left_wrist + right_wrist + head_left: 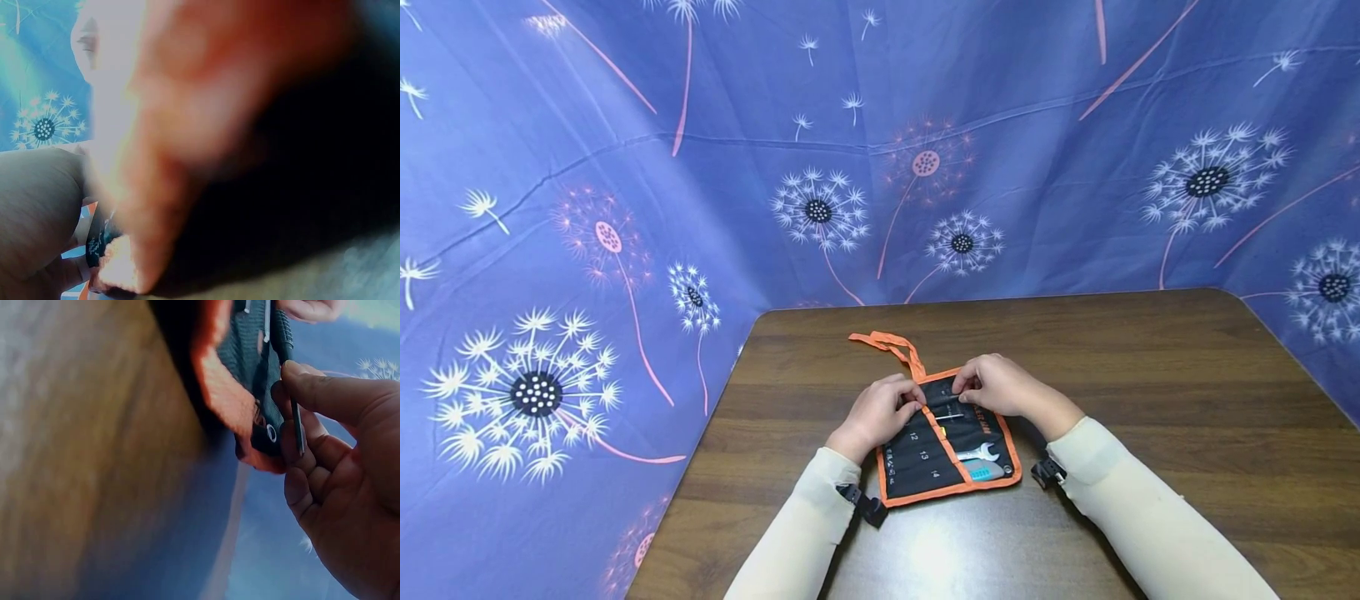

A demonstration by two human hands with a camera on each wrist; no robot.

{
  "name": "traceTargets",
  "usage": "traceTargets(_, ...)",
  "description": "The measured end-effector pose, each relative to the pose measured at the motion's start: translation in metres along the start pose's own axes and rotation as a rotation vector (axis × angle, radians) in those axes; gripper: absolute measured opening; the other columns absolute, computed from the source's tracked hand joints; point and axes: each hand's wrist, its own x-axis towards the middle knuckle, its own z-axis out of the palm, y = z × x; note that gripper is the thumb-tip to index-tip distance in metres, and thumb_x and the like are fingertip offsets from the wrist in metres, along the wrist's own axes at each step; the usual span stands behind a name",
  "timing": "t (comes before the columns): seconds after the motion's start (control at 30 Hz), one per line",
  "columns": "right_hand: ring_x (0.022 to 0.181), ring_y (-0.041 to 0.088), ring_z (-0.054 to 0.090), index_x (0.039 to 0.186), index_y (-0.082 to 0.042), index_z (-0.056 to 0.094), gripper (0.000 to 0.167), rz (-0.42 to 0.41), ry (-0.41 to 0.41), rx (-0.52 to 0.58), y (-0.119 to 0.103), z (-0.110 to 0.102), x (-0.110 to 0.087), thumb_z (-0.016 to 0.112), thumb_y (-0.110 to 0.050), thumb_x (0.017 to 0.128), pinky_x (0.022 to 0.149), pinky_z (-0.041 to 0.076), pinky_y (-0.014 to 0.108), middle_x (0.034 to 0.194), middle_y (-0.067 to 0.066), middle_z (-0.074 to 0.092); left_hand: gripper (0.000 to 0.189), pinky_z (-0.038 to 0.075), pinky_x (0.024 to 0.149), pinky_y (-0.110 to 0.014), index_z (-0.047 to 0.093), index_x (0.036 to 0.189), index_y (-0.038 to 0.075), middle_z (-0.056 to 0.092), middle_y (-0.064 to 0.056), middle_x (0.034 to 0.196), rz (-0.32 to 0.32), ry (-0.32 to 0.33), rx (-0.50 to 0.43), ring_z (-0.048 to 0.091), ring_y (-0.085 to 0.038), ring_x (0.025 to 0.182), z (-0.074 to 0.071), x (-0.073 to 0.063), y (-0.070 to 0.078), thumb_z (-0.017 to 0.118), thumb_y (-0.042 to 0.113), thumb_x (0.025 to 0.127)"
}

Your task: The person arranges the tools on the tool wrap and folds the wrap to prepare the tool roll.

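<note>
A black tool roll (925, 457) with orange trim lies unrolled on the table; white numbers mark its pocket panel. My left hand (880, 412) pinches the orange hem of the pocket panel near the roll's far end. My right hand (996, 385), over the roll's far right part, holds a slim black screwdriver (285, 339) between thumb and fingers. The ribbed handle and thin shaft of the screwdriver show in the right wrist view. A silver open-ended wrench (979, 452) and a light-blue tool (983, 470) stick out of near pockets. Blurred fingers fill much of the left wrist view.
Orange ties (891, 342) trail from the roll's far edge onto the brown wooden table (1120, 358). Behind and to both sides hangs a blue cloth (1037, 167) with dandelion prints. A black camera strap (1048, 471) circles my right wrist.
</note>
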Motion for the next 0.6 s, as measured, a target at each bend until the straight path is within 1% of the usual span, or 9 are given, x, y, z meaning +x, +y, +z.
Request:
traceTargets(0.13,0.081,0.009,0.061,0.093,-0.021,0.079,0.013,-0.011,-0.017,-0.036,-0.003,0.002,0.001,0.080,-0.009,0.093,0.077,0.052,0.039,0.093,-0.010,0.070,0.010,0.049,0.072,-0.025,0.072,0.097,0.031,0.058,0.016,0.093,0.008,0.002,0.010,0.056,-0.001,0.079,0.000,0.000,0.000,0.076,0.022,0.099)
traceTargets(0.27,0.080,0.009,0.061,0.093,-0.021,0.078,0.014,-0.033,-0.040,-0.046,-0.006,0.002,0.003,0.081,-0.007,0.092,0.077,0.052,0.039,0.090,-0.010,0.068,0.007,0.050,0.075,-0.026,0.072,0.098,0.029,0.059,0.015,0.094,0.017,-0.005,0.026,0.058,-0.001,0.082,0.000,0.000,0.001,0.074,0.023,0.100)
traceTargets(0.37,0.078,0.008,0.059,0.092,-0.022,0.078,0.015,-0.045,-0.054,-0.053,-0.007,0.003,0.005,0.081,-0.007,0.092,0.075,0.051,0.038,0.086,-0.012,0.067,0.002,0.050,0.074,-0.026,0.073,0.099,0.027,0.058,0.014,0.094,0.021,-0.013,0.041,0.057,-0.002,0.081,-0.001,0.001,0.001,0.073,0.026,0.101)
traceTargets(0.5,0.075,0.008,0.058,0.091,-0.023,0.078,0.016,-0.044,-0.064,-0.065,-0.008,0.004,0.008,0.082,-0.007,0.091,0.074,0.050,0.038,0.082,-0.013,0.066,0.008,0.049,0.072,-0.025,0.072,0.101,0.024,0.057,0.014,0.094,0.033,-0.015,0.054,0.056,-0.003,0.080,-0.001,0.001,0.001,0.070,0.031,0.103)
traceTargets(0.6,0.074,0.008,0.059,0.091,-0.023,0.079,0.016,-0.033,-0.079,-0.055,-0.009,0.004,0.010,0.081,-0.006,0.091,0.073,0.050,0.037,0.081,-0.012,0.067,0.007,0.048,0.071,-0.025,0.072,0.101,0.024,0.057,0.013,0.094,0.043,-0.014,0.063,0.056,-0.003,0.080,0.000,0.001,0.000,0.070,0.030,0.103)
